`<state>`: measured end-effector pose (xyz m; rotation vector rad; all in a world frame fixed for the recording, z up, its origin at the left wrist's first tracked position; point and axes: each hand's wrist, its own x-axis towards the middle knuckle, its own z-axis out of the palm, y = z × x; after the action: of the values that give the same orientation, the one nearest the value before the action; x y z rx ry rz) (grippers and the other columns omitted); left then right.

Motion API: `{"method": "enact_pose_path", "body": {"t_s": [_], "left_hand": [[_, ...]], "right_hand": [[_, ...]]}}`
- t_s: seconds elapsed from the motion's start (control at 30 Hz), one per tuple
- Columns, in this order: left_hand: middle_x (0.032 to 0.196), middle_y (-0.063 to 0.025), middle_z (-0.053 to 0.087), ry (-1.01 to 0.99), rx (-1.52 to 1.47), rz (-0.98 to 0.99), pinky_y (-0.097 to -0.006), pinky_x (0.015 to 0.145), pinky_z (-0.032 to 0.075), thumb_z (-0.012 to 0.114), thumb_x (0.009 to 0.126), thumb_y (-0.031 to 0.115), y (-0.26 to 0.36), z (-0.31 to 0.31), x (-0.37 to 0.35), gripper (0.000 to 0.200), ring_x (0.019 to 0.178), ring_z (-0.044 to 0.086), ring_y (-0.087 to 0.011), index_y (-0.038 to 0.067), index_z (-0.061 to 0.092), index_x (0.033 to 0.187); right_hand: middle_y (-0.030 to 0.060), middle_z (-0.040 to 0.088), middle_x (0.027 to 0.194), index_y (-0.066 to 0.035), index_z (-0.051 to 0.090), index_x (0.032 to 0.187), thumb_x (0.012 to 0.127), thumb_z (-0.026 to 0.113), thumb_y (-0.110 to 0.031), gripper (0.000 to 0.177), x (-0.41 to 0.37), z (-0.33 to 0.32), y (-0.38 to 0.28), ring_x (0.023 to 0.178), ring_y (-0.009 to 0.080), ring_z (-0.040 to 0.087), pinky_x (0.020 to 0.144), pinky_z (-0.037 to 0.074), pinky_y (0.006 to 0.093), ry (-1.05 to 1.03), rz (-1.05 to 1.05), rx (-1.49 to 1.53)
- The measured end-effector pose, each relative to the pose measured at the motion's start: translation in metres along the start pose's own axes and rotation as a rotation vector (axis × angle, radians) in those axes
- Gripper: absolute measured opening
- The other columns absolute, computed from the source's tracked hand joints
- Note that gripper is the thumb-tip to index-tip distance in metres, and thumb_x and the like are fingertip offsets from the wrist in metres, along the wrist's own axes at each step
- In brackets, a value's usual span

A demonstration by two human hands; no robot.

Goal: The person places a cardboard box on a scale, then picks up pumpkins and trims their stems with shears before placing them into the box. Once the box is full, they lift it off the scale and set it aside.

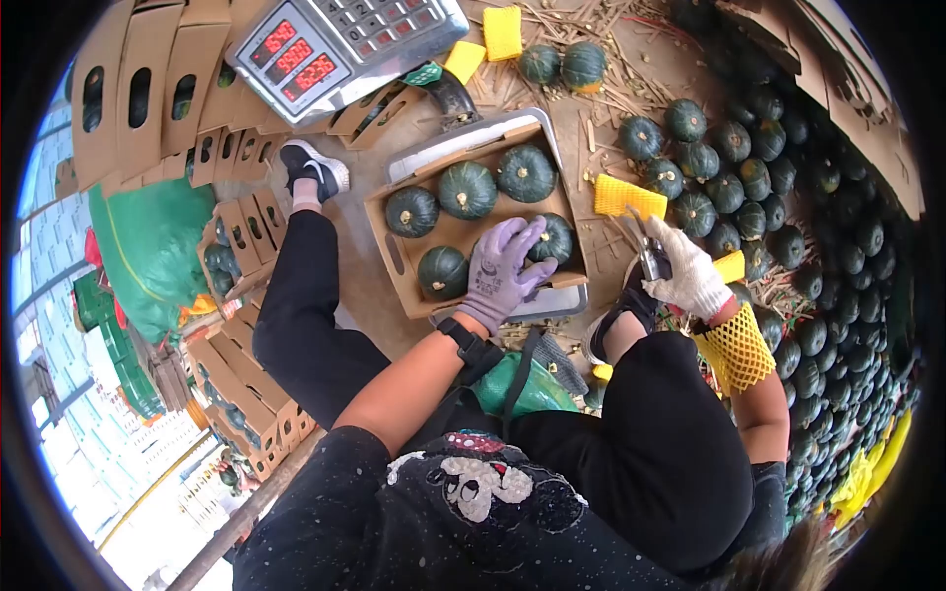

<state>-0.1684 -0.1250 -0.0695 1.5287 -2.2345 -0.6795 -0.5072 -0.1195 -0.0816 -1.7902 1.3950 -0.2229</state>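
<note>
My left hand [505, 264], in a purple-grey glove, has its fingers and thumb around the left side of a dark green squash [558, 239] in an open cardboard box [394, 264]. Several other squashes lie in this box, such as a striped one [467, 190] in the upper row. The box rests on the metal platform of a scale [566, 301]. To the right of the box, my right hand [688, 276], in a white knit glove, is closed on small pruning shears [649, 254]. A yellow foam net sleeve [741, 350] is around my right forearm.
A digital scale display [340, 49] stands beyond the box. Many squashes [744, 187] are heaped on the right. Yellow foam nets [631, 197] and cut stems [631, 30] litter the floor. Cardboard boxes [148, 89] and a green sack [153, 251] are on the left.
</note>
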Motion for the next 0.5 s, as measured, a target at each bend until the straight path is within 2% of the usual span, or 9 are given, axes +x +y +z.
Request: {"method": "enact_pose_path", "body": {"t_s": [0.07,0.1,0.17,0.23,0.27,0.37,0.4,0.47,0.5], "left_hand": [[0.123,-0.0118,0.065,0.022,0.004,0.02,-0.0438,0.1,0.048,0.085,0.078,0.038,0.0,0.0,0.002,0.073,0.114,0.061,-0.0325,0.012,0.06,0.141],[0.123,-0.0118,0.065,0.019,-0.006,0.023,-0.0438,0.1,0.048,0.085,0.078,0.038,-0.001,0.001,0.002,0.073,0.114,0.061,-0.0325,0.012,0.06,0.141],[0.124,-0.0117,0.065,0.022,0.014,0.004,-0.0434,0.102,0.048,0.085,0.078,0.038,-0.002,0.001,0.0,0.075,0.115,0.06,-0.0319,0.01,0.058,0.142],[0.125,-0.0116,0.065,-0.001,0.015,-0.009,-0.0435,0.103,0.048,0.085,0.079,0.039,-0.001,-0.002,0.001,0.075,0.117,0.06,-0.0318,0.009,0.058,0.142],[0.125,-0.0118,0.065,-0.01,0.018,-0.002,-0.0434,0.103,0.048,0.085,0.079,0.038,-0.001,-0.002,0.002,0.075,0.117,0.06,-0.032,0.009,0.058,0.143],[0.126,-0.0126,0.064,-0.026,0.012,0.003,-0.0434,0.103,0.048,0.085,0.078,0.037,-0.004,-0.002,0.003,0.075,0.117,0.06,-0.0322,0.009,0.058,0.143],[0.126,-0.0128,0.064,-0.029,0.015,0.007,-0.0434,0.103,0.048,0.085,0.078,0.036,-0.005,-0.002,0.003,0.076,0.117,0.06,-0.0323,0.009,0.058,0.143],[0.126,-0.013,0.064,-0.027,0.016,0.01,-0.0434,0.103,0.048,0.085,0.078,0.036,-0.005,-0.002,0.002,0.076,0.117,0.06,-0.0324,0.009,0.057,0.143],[0.126,-0.0132,0.064,-0.026,0.023,0.008,-0.0435,0.103,0.048,0.085,0.078,0.036,-0.004,-0.001,0.002,0.076,0.117,0.06,-0.0326,0.009,0.057,0.143]], "right_hand": [[0.0223,0.059,0.139,-0.007,0.035,0.159,0.079,0.075,-0.012,0.089,-0.012,0.0,-0.011,0.134,0.0349,0.056,0.11,0.045,0.0389,0.103,0.076,0.357],[0.0228,0.06,0.139,-0.008,0.034,0.159,0.083,0.069,-0.006,0.084,-0.011,0.008,-0.018,0.128,0.0329,0.061,0.106,0.049,0.0366,0.197,0.176,0.37],[0.0212,0.065,0.13,-0.01,0.042,0.155,0.084,0.064,-0.004,0.075,-0.01,0.006,-0.034,0.117,0.0348,0.067,0.099,0.053,0.0378,0.257,0.168,0.348],[0.0194,0.068,0.121,-0.01,0.052,0.145,0.083,0.066,-0.006,0.064,-0.003,-0.005,-0.057,0.113,0.0371,0.067,0.094,0.055,0.041,0.141,0.12,0.189],[0.0193,0.069,0.114,-0.009,0.057,0.136,0.081,0.069,-0.008,0.056,0.002,-0.003,-0.066,0.109,0.0392,0.066,0.09,0.055,0.0434,0.186,0.052,0.139],[0.0114,0.069,0.095,-0.012,0.063,0.12,0.086,0.065,-0.016,0.034,0.023,-0.023,-0.102,0.092,0.0301,0.07,0.085,0.051,0.0459,0.151,-0.209,-0.256],[0.0114,0.069,0.095,-0.012,0.063,0.12,0.086,0.065,-0.016,0.034,0.03,-0.02,-0.106,0.092,0.0301,0.07,0.085,0.051,0.0459,0.15,-0.208,-0.257],[0.0074,0.066,0.091,-0.013,0.062,0.112,0.086,0.066,-0.021,0.028,0.043,-0.01,-0.109,0.088,0.0265,0.067,0.086,0.048,0.0427,0.102,-0.262,-0.664],[0.0074,0.066,0.091,-0.013,0.062,0.112,0.086,0.066,-0.021,0.028,0.048,-0.005,-0.111,0.088,0.0265,0.067,0.086,0.048,0.0427,0.101,-0.264,-0.668]]}}
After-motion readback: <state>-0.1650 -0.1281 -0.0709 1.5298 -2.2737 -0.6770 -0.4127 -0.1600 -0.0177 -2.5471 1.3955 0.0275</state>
